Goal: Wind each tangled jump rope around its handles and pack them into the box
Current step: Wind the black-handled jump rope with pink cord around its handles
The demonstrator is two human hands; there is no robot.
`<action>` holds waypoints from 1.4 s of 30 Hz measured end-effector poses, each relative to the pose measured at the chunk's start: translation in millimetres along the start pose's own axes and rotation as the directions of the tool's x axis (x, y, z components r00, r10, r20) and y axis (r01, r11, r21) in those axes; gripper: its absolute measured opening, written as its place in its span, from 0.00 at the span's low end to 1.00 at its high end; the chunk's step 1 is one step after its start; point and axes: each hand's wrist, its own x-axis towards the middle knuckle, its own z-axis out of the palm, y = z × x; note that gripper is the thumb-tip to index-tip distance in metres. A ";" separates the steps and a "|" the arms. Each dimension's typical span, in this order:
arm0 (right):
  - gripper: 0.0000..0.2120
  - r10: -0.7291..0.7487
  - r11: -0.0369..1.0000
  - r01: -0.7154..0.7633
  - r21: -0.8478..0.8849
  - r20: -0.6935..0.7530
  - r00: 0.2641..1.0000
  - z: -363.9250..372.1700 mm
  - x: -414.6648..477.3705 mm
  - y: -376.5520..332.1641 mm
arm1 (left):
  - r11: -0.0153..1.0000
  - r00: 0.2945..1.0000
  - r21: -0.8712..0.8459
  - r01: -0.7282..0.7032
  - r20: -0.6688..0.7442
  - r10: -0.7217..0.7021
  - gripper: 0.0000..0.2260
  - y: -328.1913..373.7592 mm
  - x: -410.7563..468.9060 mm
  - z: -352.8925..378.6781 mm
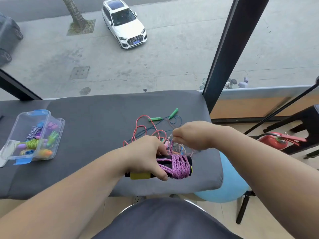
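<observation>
My left hand (148, 156) grips a pair of black jump-rope handles with yellow ends (139, 175), held side by side above the grey cushion. Purple braided rope (177, 167) is wound in many turns around them. Just above and to the right, my right hand (193, 137) pinches the loose end of that purple rope. Behind the hands lies a tangle of red and blue ropes (146, 131) with green handles (155, 119) and a pale pink rope. At the left stands the clear plastic box (15, 130) with blue clips, holding several wound ropes.
The grey cushion (96, 121) ends at a window behind and drops off on the right. A light blue ball (229, 185) sits under its right corner. A red fire extinguisher (274, 141) and black stand legs (303, 121) are on the floor at right.
</observation>
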 end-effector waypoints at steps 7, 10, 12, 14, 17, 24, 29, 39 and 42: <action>0.10 0.011 1.000 -0.012 -0.008 -0.178 0.984 -3.5 2.3 -45.0 | 0.985 0.969 -0.006 0.173 -0.180 -0.171 0.18 -15.3 10.6 3.6; 0.10 0.124 0.990 -0.094 0.105 -0.328 0.936 8.1 -9.6 -57.1 | 0.957 0.918 -0.191 0.216 -0.294 -0.266 0.13 -26.2 13.1 -3.1; 0.11 0.156 0.978 -0.079 0.191 -0.433 0.888 18.0 -20.7 -64.1 | 0.874 0.872 -0.445 0.194 -0.330 -0.362 0.12 -31.3 14.0 -7.4; 0.11 0.172 0.959 -0.023 0.283 -0.511 0.842 30.8 -29.9 -64.3 | 0.750 0.859 -0.646 0.144 -0.295 -0.419 0.08 -31.8 11.2 -11.9; 0.11 0.247 0.899 0.048 0.436 -0.594 0.765 44.8 -39.9 -50.6 | 0.662 0.896 -0.744 0.091 -0.229 -0.381 0.12 -23.4 8.5 -13.6; 0.04 0.430 0.266 0.380 0.886 -0.462 0.776 31.3 -62.8 -49.5 | 0.120 0.980 -0.975 -0.189 -0.195 -0.033 0.21 2.2 2.8 -9.0; 0.04 0.472 0.078 0.404 0.911 -0.391 0.790 27.6 -60.6 -50.4 | 0.000 0.992 -0.995 -0.103 -0.102 0.078 0.24 12.2 -2.3 -8.0; 0.04 0.483 0.053 0.416 0.908 -0.388 0.785 32.7 -59.3 -43.2 | -0.087 0.997 -0.996 0.001 -0.005 0.071 0.28 8.8 -11.6 5.3; 0.04 0.490 0.082 0.456 0.886 -0.434 0.756 31.5 -56.8 -38.2 | -0.107 0.996 -0.994 0.028 0.019 0.085 0.26 12.6 -10.3 5.9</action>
